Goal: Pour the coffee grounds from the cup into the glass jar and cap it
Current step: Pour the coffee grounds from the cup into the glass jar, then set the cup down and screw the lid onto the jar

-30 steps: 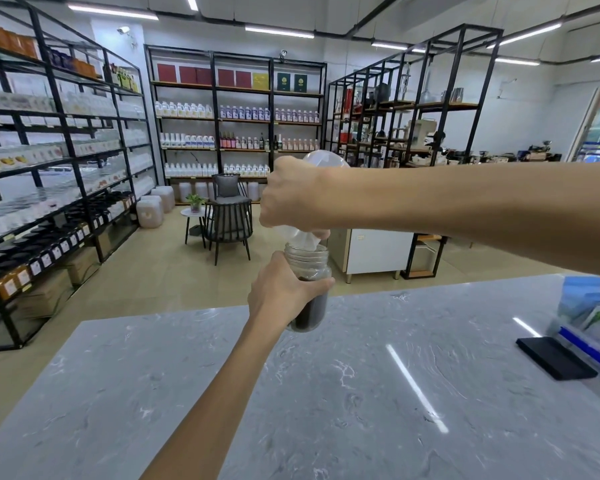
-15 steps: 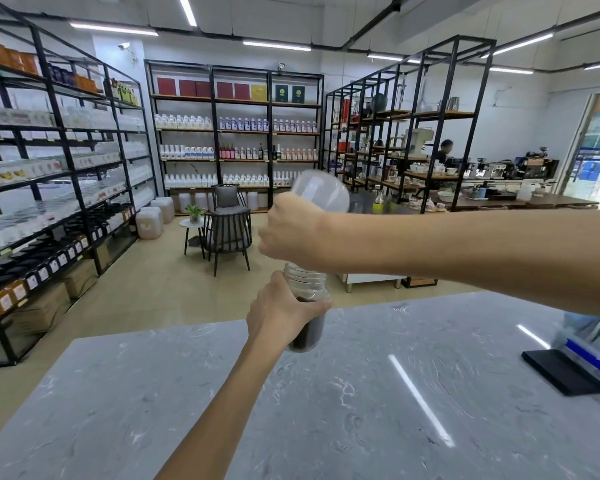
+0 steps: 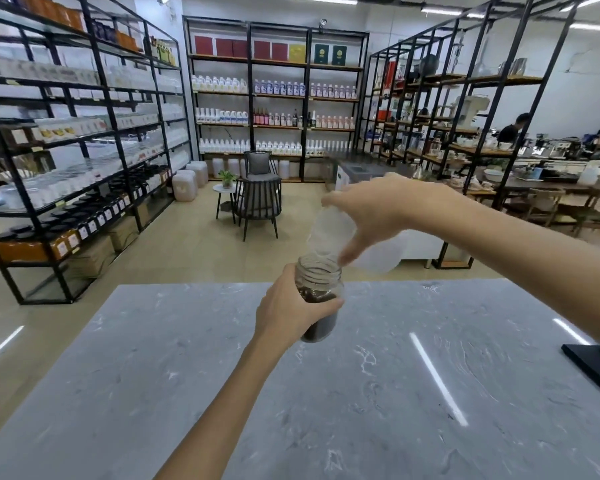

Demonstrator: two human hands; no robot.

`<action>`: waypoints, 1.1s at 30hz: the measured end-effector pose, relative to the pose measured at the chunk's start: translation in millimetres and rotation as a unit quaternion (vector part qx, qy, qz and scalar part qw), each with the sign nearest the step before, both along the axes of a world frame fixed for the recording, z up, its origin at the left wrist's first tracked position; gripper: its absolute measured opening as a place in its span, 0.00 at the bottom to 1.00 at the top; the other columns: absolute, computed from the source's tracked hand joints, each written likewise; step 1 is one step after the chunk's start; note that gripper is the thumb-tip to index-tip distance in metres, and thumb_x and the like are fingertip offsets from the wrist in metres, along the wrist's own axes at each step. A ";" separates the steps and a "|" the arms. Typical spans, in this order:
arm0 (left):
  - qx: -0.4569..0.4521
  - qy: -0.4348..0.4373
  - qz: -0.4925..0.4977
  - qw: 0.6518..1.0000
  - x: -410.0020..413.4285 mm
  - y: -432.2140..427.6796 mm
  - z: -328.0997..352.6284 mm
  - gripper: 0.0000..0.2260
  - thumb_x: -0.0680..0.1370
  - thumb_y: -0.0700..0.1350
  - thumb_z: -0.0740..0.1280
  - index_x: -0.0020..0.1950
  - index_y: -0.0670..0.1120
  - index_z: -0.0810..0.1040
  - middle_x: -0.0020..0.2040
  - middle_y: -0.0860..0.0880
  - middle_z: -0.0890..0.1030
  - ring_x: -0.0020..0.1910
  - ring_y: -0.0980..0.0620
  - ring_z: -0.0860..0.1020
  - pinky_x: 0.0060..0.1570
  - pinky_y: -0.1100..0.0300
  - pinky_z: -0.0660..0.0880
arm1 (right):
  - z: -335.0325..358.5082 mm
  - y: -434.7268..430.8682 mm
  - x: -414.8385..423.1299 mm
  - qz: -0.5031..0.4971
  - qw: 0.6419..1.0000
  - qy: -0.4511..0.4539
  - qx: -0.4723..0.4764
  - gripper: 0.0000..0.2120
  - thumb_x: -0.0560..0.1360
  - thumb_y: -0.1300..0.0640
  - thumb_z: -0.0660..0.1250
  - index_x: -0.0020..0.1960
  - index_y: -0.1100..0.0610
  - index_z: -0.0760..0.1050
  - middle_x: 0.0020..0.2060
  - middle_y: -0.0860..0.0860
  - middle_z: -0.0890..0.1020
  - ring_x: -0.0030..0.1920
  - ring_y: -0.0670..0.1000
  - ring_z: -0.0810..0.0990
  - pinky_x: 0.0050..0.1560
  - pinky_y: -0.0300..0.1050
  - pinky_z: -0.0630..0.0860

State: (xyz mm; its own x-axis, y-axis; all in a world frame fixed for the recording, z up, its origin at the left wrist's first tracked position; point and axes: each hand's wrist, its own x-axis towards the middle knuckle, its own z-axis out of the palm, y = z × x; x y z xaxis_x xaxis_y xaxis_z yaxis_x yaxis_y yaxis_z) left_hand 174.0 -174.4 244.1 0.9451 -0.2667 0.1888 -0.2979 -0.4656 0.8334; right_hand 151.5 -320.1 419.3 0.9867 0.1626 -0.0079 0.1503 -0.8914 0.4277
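My left hand (image 3: 288,311) grips a small glass jar (image 3: 321,292) held a little above the grey marble counter (image 3: 187,393). The jar has no cap, and dark coffee grounds fill its lower part. My right hand (image 3: 385,209) holds a clear plastic cup (image 3: 329,233) tipped upside down, its rim just above the jar's open mouth. The cup looks blurred and empty. No jar cap is in view.
A flat black object (image 3: 593,365) lies on the counter at the right edge. Beyond the counter are black metal shelves (image 3: 84,150) with bottles and jars, a chair (image 3: 258,199) with a small round table, and a person far back right.
The view has tilted down and the hands now sit lower in the frame. My right hand has turned, so the upturned cup now shows below and left of it over the jar mouth.
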 end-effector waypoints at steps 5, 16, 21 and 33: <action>-0.042 0.059 -0.018 0.997 -18.4 46.4 -84.9 0.35 0.59 0.66 0.78 0.64 0.67 0.70 0.57 0.68 0.81 0.57 0.60 0.80 0.56 0.55 0.76 | -106.8 -55.4 -24.4 -0.032 0.902 0.055 0.426 0.52 0.57 0.26 0.71 0.75 0.46 0.60 0.63 0.45 0.73 0.57 0.43 0.76 0.55 0.36 0.71; -0.110 0.202 0.027 0.973 -102.2 124.2 -248.2 0.36 0.61 0.49 0.84 0.66 0.54 0.75 0.60 0.61 0.84 0.60 0.61 0.82 0.56 0.71 0.76 | -367.2 -61.7 -135.9 -0.113 0.758 0.109 0.633 0.47 0.60 0.33 0.75 0.74 0.42 0.60 0.64 0.42 0.69 0.64 0.40 0.72 0.58 0.37 0.74; -0.061 0.199 -0.006 0.978 -113.7 132.1 -268.5 0.36 0.64 0.38 0.85 0.66 0.57 0.75 0.60 0.63 0.83 0.61 0.63 0.80 0.57 0.74 0.73 | -398.5 -51.1 -157.1 -0.083 0.780 0.144 0.603 0.46 0.67 0.33 0.73 0.76 0.36 0.52 0.69 0.35 0.61 0.70 0.35 0.65 0.65 0.33 0.67; -0.030 0.198 -0.024 0.979 -115.3 132.5 -278.4 0.37 0.64 0.41 0.86 0.68 0.57 0.74 0.61 0.71 0.79 0.62 0.70 0.77 0.58 0.78 0.70 | -408.8 -44.9 -166.3 -0.077 0.794 0.173 0.578 0.47 0.71 0.42 0.74 0.80 0.43 0.48 0.75 0.37 0.56 0.72 0.39 0.63 0.70 0.39 0.66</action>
